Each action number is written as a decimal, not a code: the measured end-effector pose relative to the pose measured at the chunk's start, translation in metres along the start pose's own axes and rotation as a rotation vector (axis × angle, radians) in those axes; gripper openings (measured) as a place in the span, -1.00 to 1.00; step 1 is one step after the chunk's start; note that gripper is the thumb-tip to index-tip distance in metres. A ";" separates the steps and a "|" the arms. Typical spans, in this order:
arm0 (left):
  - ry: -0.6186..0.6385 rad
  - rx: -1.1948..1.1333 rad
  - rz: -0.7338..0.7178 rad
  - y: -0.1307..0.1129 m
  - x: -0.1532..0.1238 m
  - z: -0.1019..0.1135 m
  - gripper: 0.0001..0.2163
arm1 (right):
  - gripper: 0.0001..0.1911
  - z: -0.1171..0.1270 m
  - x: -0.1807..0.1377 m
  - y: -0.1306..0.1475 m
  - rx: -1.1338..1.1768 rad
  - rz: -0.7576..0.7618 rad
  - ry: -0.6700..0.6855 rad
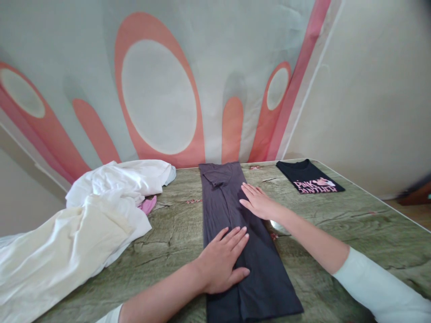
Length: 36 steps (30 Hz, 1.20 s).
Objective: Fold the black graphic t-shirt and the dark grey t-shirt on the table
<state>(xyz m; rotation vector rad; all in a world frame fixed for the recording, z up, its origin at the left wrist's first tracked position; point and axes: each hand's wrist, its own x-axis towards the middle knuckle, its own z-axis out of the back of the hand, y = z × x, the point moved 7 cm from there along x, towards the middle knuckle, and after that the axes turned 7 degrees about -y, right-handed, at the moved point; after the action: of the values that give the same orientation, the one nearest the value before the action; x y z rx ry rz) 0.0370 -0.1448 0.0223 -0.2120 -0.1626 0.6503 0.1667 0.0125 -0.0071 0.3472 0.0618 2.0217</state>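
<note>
A dark grey T-shirt [220, 206], folded into a long narrow strip, lies lengthwise across the table from the far edge towards me. One short sleeve is turned back on top at its far end. My left hand [224, 260] rests flat on the nearer half of the shirt, fingers stretched out and thumb apart. Farther up, my right hand [257, 202] lies on the shirt's right side with its fingers extended. Neither hand grips the cloth.
A heap of white and cream clothes [90, 224] covers the left side, with a bit of pink cloth [148, 205] poking out. A folded black T-shirt [305, 175] with pink print lies at the far right of the wood-patterned table [178, 242]. Behind stands a patterned wall [212, 67].
</note>
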 end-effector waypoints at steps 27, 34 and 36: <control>-0.140 0.230 0.336 0.109 -0.009 0.008 -0.34 | -0.18 -0.030 0.002 -0.031 -0.009 -0.101 0.121; -0.257 0.212 0.337 0.133 0.042 0.030 -0.40 | -0.16 -0.024 0.062 -0.045 0.015 -0.179 0.080; -0.293 0.225 0.347 0.146 0.069 0.034 -0.42 | -0.17 -0.027 0.088 -0.045 0.020 -0.203 0.081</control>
<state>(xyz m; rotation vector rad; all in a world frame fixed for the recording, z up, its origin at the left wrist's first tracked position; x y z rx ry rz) -0.0006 0.0157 0.0247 0.0763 -0.3366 1.0372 0.1613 0.1138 -0.0221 0.2601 0.1617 1.8342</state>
